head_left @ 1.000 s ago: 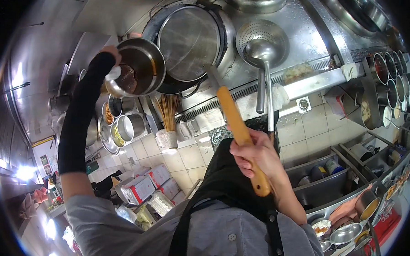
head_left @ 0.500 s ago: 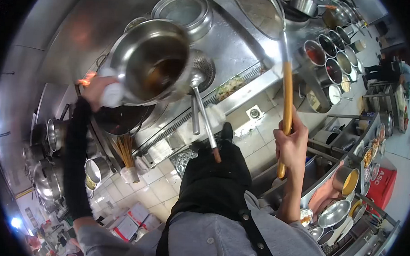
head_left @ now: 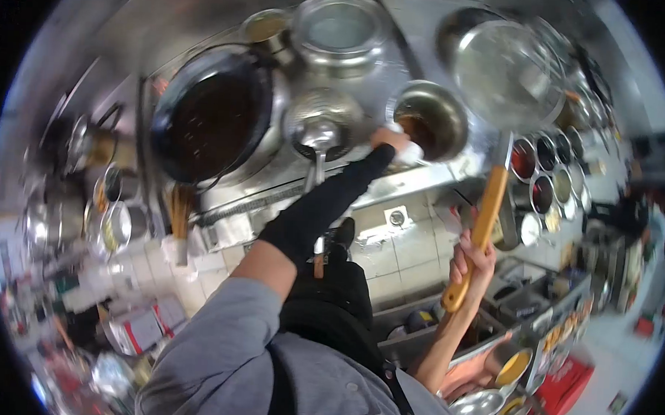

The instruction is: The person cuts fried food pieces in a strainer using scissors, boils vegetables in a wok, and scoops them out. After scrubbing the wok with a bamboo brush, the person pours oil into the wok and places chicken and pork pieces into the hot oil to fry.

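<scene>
My left hand (head_left: pixel 390 139) is closed on a white cloth (head_left: pixel 409 145) at the rim of a steel pot (head_left: pixel 454 113). Some brown liquid shows in the bottom of this pot, which is at the counter's front edge. My right hand (head_left: pixel 473 259) is wrapped round the wooden handle of a large round mesh strainer (head_left: pixel 509 74), held up above the back right of the counter. Left of the pot, a ladle (head_left: pixel 321 136) lies in a perforated skimmer (head_left: pixel 340 111), its handle pointing towards me.
A large wok (head_left: pixel 211 124) with dark liquid stands on the left. Behind are a lidded-looking steel pot (head_left: pixel 338 33) and a smaller pot (head_left: pixel 268 27). Several seasoning containers (head_left: pixel 542 194) line the right. A bamboo brush (head_left: pixel 180 212) stands by the counter edge. Metal shelving (head_left: pixel 432 316) is at my right.
My left hand has carried the steel pot from above the wok rightward to the counter, uncovering the wok. My right hand, still holding the strainer, has moved a little lower.
</scene>
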### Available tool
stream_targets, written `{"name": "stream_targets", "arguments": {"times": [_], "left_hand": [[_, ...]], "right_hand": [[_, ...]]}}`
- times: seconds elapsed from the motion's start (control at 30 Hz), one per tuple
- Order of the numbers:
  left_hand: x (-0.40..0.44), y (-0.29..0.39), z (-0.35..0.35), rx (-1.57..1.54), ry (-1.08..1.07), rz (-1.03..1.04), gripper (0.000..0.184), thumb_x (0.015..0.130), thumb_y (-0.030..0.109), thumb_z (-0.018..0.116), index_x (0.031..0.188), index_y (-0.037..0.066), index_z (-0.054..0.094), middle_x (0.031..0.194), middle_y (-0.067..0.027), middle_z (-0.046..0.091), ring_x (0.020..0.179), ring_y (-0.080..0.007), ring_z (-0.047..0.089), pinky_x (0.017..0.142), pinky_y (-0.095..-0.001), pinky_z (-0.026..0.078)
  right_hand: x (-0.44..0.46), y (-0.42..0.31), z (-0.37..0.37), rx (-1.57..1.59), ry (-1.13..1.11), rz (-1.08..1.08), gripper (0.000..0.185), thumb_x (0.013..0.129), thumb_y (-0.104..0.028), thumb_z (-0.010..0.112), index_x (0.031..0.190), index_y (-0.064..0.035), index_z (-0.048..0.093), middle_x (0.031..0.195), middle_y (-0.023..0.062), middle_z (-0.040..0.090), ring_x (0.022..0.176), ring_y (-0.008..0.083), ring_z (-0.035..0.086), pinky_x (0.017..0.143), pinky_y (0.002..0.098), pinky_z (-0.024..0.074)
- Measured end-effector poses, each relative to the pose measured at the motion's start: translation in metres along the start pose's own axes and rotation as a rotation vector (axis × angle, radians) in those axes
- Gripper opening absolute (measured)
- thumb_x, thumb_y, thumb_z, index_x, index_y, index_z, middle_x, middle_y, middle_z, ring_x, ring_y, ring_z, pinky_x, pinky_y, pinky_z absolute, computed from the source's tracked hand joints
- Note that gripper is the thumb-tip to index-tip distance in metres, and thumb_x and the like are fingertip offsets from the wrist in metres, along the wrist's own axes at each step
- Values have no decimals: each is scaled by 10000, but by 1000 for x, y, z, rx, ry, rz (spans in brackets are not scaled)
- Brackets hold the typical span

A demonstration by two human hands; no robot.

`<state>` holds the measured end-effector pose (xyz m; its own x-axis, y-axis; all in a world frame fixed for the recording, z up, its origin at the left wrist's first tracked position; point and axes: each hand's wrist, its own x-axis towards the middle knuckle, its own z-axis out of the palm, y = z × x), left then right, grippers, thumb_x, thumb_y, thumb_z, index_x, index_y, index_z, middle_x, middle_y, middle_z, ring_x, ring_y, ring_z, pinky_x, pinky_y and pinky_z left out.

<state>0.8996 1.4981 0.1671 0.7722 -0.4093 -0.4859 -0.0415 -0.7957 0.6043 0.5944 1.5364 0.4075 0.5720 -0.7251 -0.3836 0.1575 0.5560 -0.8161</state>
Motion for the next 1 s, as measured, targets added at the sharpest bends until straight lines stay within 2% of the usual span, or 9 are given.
{"name": "stream_targets", "arguments": {"times": [0.13, 0.17, 0.3, 0.47, 0.53, 0.6, 0.73, 0.8, 1.0], "left_hand": [[-62, -5, -54, -323, -199, 146, 811, 753, 691, 749, 1139, -23, 728, 1173, -276, 712, 1136, -393, 682, 993, -449, 513], [-83, -12, -83, -262, -277, 255, 761, 782, 628, 758, 1141, -42, 710, 1204, -291, 690, 1137, -397, 673, 999, -440, 505], [-133, -122, -152, 169, 206, 697, 645, 777, 256, 759, 1324, -8, 542, 1175, -255, 667, 1056, -446, 655, 949, -499, 521], [-199, -249, -302, 456, 493, 432, 631, 766, 67, 709, 1366, 63, 516, 1243, -214, 639, 1078, -436, 652, 941, -500, 542], [-204, -271, -337, 516, 348, 185, 597, 782, 105, 698, 1361, 97, 553, 1304, -193, 640, 1166, -418, 632, 977, -503, 527], [-196, -305, -348, 532, 305, 217, 504, 807, 163, 699, 1298, 98, 607, 1246, -221, 667, 1107, -430, 662, 936, -528, 549], [-179, -322, -349, 548, 267, 115, 371, 769, 171, 674, 1119, 48, 651, 1103, -249, 712, 1068, -438, 683, 939, -521, 556], [-179, -333, -348, 516, 299, 163, 344, 755, 155, 661, 1074, 26, 666, 1046, -255, 723, 1019, -442, 700, 917, -537, 562], [-195, -329, -352, 466, 345, 247, 294, 739, 115, 651, 1017, 25, 685, 1038, -217, 739, 1003, -447, 698, 899, -523, 563]], "right_hand": [[0, 55, -44, 440, -243, 159, 734, 934, 72, 539, 1587, 0, 212, 964, 102, 507, 491, 86, 444, 333, 224, 419], [-4, 69, -50, 533, -248, 198, 745, 938, 80, 530, 1594, -9, 190, 969, 106, 501, 494, 90, 447, 332, 228, 432], [-15, 143, -80, 562, -278, 270, 723, 949, 33, 573, 1589, -35, 243, 933, 84, 491, 495, 93, 445, 341, 227, 404], [-23, 147, -73, 70, -202, 246, 750, 931, -51, 671, 1579, -48, 294, 925, 77, 572, 508, 112, 498, 390, 255, 434], [-16, 142, -86, -214, -154, 328, 669, 939, -85, 684, 1523, -40, 362, 945, 87, 603, 538, 143, 574, 452, 298, 518], [-22, 124, -62, -467, -128, 165, 751, 968, -145, 680, 1589, -34, 271, 1024, 84, 605, 648, 174, 624, 547, 297, 547], [-16, 142, -91, -1277, -22, -551, 774, 987, -169, 663, 1621, -74, 229, 1210, 168, 549, 1043, 309, 595, 827, 377, 509], [-62, 101, -11, -1353, 80, -530, 806, 973, -172, 677, 1631, -88, 218, 1402, 246, 458, 1291, 408, 463, 1085, 491, 392], [-156, 115, 79, -1462, 86, -752, 815, 935, -111, 705, 1619, -96, 262, 1420, 261, 445, 1292, 446, 465, 1112, 491, 370]]}}
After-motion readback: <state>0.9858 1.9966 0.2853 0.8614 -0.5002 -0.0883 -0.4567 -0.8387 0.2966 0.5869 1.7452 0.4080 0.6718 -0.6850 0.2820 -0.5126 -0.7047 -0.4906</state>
